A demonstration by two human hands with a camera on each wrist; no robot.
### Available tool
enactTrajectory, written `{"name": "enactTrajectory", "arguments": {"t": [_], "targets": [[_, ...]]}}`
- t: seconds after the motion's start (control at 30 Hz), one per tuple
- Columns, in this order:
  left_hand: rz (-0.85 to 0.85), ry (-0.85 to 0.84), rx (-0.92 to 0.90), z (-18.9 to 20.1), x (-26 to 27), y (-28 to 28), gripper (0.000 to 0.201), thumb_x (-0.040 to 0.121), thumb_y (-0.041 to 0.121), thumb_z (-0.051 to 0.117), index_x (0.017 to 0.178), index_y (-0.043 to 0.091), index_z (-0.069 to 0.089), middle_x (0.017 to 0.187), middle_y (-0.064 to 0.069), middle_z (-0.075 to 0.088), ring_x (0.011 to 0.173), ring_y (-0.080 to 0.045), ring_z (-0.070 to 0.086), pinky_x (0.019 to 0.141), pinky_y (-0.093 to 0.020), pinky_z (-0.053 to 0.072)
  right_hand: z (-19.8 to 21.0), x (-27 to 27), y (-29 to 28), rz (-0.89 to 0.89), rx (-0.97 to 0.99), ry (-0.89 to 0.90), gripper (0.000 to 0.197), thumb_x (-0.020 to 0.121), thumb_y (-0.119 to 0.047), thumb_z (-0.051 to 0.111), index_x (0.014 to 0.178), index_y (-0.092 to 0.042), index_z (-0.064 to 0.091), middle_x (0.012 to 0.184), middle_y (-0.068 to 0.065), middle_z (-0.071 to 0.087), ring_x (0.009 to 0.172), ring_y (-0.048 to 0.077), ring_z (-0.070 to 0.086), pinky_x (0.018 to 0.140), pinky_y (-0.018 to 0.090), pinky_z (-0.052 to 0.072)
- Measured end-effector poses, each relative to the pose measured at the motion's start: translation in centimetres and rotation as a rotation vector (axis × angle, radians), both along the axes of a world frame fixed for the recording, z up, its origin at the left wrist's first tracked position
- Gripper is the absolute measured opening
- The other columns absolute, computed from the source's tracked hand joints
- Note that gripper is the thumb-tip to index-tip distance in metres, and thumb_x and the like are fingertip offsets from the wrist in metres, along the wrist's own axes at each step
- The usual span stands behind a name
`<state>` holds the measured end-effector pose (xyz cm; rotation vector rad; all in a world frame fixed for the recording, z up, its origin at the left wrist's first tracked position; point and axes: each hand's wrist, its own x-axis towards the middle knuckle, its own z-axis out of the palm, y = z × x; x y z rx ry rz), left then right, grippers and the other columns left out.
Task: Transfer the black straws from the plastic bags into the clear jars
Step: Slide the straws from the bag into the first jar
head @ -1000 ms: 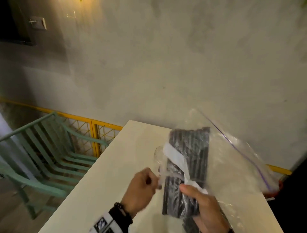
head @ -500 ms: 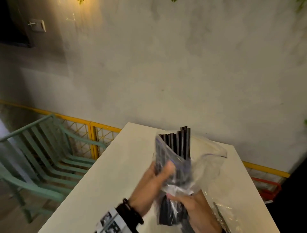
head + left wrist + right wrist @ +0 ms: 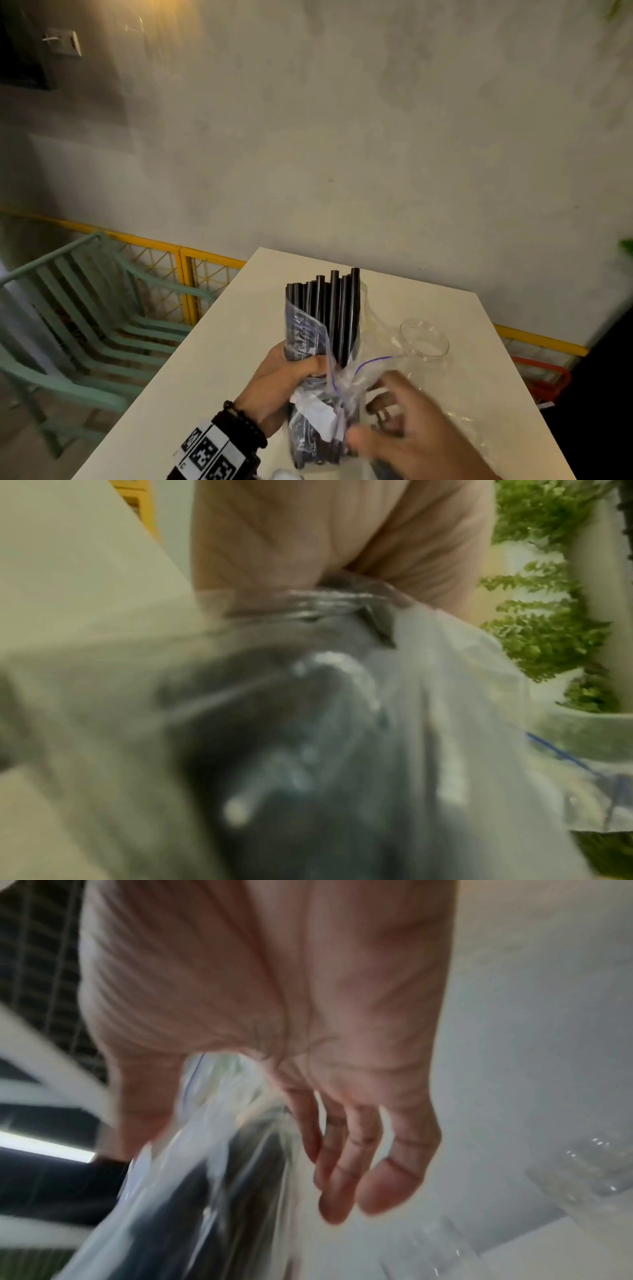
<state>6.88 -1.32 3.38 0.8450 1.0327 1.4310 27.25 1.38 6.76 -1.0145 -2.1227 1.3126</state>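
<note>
A bundle of black straws (image 3: pixel 334 308) stands upright over the white table (image 3: pixel 212 359), its upper half sticking out of a clear plastic bag (image 3: pixel 342 383) bunched round its lower half. My left hand (image 3: pixel 294 371) grips bundle and bag at the middle; the left wrist view shows the bag (image 3: pixel 428 696) blurred under the palm. My right hand (image 3: pixel 383 425) is blurred beside the bag's lower part, with fingers (image 3: pixel 342 1164) spread loosely and the bag (image 3: pixel 219 1150) between them and the thumb. A clear jar (image 3: pixel 424 339) stands open-mouthed to the right.
Green slatted chairs (image 3: pixel 85 325) and a yellow mesh railing (image 3: pixel 191 274) stand left of the table. More clear plastic (image 3: pixel 469 428) lies on the table at the right. A grey wall rises close behind the far edge. A red frame (image 3: pixel 544 380) sits low at the right.
The bag has slid down the bundle, so more of the straws stands bare. My right hand has let go of the bundle's lower end and spread out. The jar has come into view.
</note>
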Motion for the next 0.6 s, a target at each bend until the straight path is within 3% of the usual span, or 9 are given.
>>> {"name": "enactTrajectory", "arguments": {"t": [0.07,0.1,0.17,0.23,0.27,0.4,0.5,0.57,0.6], "targets": [[0.004,-0.012,0.019,-0.2,-0.2,-0.4,0.014,0.058,0.013,0.083,0.062,0.015,0.07,0.063,-0.004,0.067,0.058,-0.018,0.065,0.061,-0.029,0.054,1.9,1.6,1.1,-0.278,0.099,0.201,0.043,0.085,-0.005,0.071,0.093,-0.048,0.068,0.1,-0.002,0.071,0.072,-0.003,0.067,0.063,0.008,0.05],[0.012,0.008,0.021,-0.3,-0.2,-0.6,0.016,0.058,0.013,0.083,0.066,0.014,0.069,0.065,-0.003,0.067,0.059,-0.018,0.065,0.062,-0.028,0.054,3.3,2.0,1.2,-0.399,0.22,0.291,0.042,0.088,-0.003,0.066,0.091,-0.045,0.07,0.099,-0.002,0.072,0.077,-0.001,0.069,0.065,0.008,0.051],[0.014,0.059,0.02,-0.4,0.1,-0.7,0.027,0.058,0.016,0.086,0.077,0.009,0.068,0.069,-0.003,0.068,0.064,-0.019,0.065,0.065,-0.03,0.054,6.1,2.0,0.7,-0.408,0.407,0.403,0.028,0.092,-0.013,0.066,0.091,-0.04,0.071,0.103,-0.007,0.07,0.094,0.004,0.068,0.074,0.009,0.052],[0.011,0.093,0.022,-0.4,0.5,-0.7,0.036,0.058,0.019,0.087,0.084,0.006,0.066,0.07,-0.002,0.07,0.065,-0.018,0.066,0.067,-0.029,0.054,6.9,1.0,0.2,-0.251,0.49,0.245,0.011,0.09,-0.035,0.067,0.099,-0.041,0.07,0.109,-0.014,0.065,0.101,0.001,0.063,0.077,0.013,0.051],[0.002,0.094,0.033,-0.4,0.7,-0.7,0.037,0.058,0.02,0.087,0.084,0.005,0.066,0.07,-0.001,0.07,0.065,-0.017,0.067,0.066,-0.028,0.054,6.8,0.6,0.3,-0.215,0.484,0.12,0.014,0.087,-0.041,0.069,0.101,-0.042,0.07,0.108,-0.017,0.064,0.099,0.0,0.062,0.074,0.014,0.051],[-0.018,0.027,0.073,0.0,0.8,-1.3,0.033,0.053,0.017,0.087,0.078,0.008,0.068,0.068,-0.003,0.072,0.062,-0.016,0.069,0.06,-0.023,0.055,5.0,0.4,1.9,-0.272,0.403,0.057,0.022,0.084,-0.01,0.072,0.09,-0.032,0.074,0.073,-0.007,0.069,0.057,0.01,0.065,0.056,0.018,0.05],[-0.066,-0.044,0.095,0.0,0.6,-1.8,0.022,0.055,0.013,0.085,0.072,0.011,0.07,0.066,-0.004,0.071,0.06,-0.017,0.069,0.059,-0.025,0.056,3.0,0.5,2.1,-0.259,0.293,0.059,0.038,0.086,0.0,0.065,0.093,-0.037,0.073,0.067,-0.004,0.067,0.056,0.028,0.063,0.055,0.029,0.049],[-0.08,-0.083,0.084,-0.1,0.6,-1.9,0.025,0.056,0.013,0.085,0.076,0.007,0.07,0.07,-0.009,0.072,0.062,-0.021,0.071,0.06,-0.03,0.057,1.1,-0.7,1.3,-0.197,0.344,-0.022,0.047,0.085,0.004,0.062,0.077,-0.042,0.068,0.068,-0.008,0.062,0.058,0.017,0.059,0.055,0.029,0.048],[-0.074,-0.099,0.068,-0.2,0.7,-1.9,0.028,0.055,0.014,0.085,0.076,0.006,0.069,0.068,-0.009,0.071,0.06,-0.021,0.07,0.059,-0.03,0.057,0.2,-1.4,0.6,-0.182,0.376,-0.056,0.046,0.084,0.006,0.06,0.07,-0.037,0.065,0.069,-0.009,0.058,0.063,0.011,0.057,0.056,0.026,0.045]]}}
